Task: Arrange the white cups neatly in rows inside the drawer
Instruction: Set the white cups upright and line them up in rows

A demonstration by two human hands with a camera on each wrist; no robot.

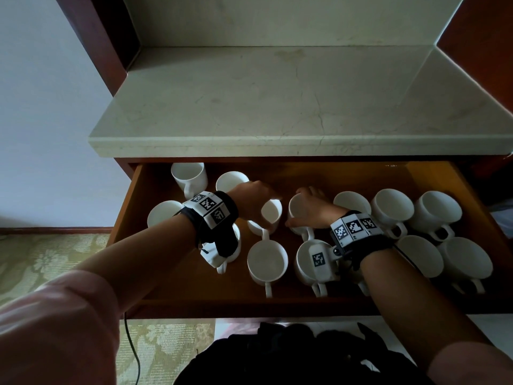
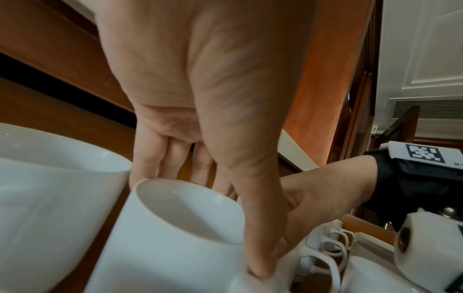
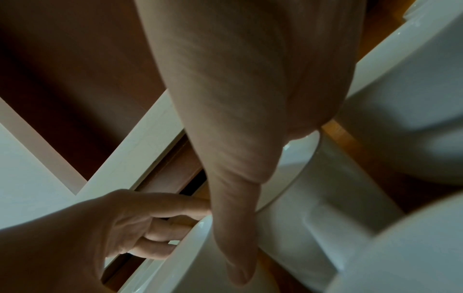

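The wooden drawer point(image 1: 433, 176) is pulled out and holds several white cups. My left hand point(image 1: 259, 205) grips one cup point(image 1: 270, 213) near the drawer's middle, with fingers behind its far wall and thumb on the near side. In the left wrist view this cup point(image 2: 165, 237) fills the lower middle under my left hand point(image 2: 225, 198). My right hand point(image 1: 306, 209) grips the neighbouring cup point(image 1: 297, 208) just to the right. In the right wrist view my right hand point(image 3: 250, 178) has its thumb running down beside that cup point(image 3: 313, 198). Both held cups look tilted, and the two thumbs nearly meet.
Two cups point(image 1: 188, 176) stand at the back left and one point(image 1: 163, 212) at the left wall. Two point(image 1: 267, 262) sit in front of my hands, and several point(image 1: 392, 208) are grouped at the right. A marble counter point(image 1: 277, 107) overhangs the drawer's back. Black cloth point(image 1: 277, 357) lies below the drawer front.
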